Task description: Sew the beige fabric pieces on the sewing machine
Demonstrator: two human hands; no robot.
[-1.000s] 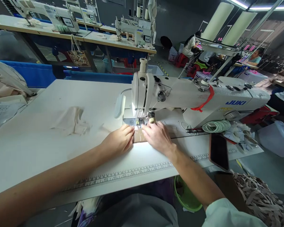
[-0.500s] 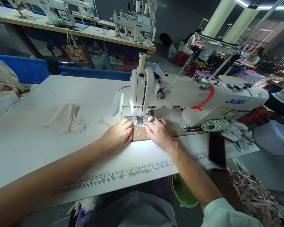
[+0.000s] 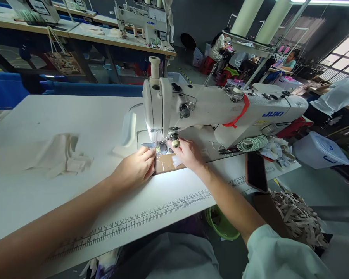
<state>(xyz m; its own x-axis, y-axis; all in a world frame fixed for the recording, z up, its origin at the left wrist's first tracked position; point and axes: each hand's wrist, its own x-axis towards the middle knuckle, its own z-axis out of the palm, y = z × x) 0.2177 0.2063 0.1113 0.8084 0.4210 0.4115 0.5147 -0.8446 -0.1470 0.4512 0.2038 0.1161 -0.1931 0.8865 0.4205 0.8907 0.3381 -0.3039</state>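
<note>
Left hand (image 3: 135,168) presses piece (image 3: 163,166) flat, not grasping; right hand (image 3: 188,154) beside needle (image 3: 158,147), grip unclear; fingertips creeping far could get pricked.

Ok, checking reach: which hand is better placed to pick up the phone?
Likely the right hand: the phone lies on its side; the left hand would have to cross the brown piece.

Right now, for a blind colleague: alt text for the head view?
A left hand and right hand rest on a small brown piece at the needle of a white sewing machine; cream cloth lies left, a phone right.
</note>
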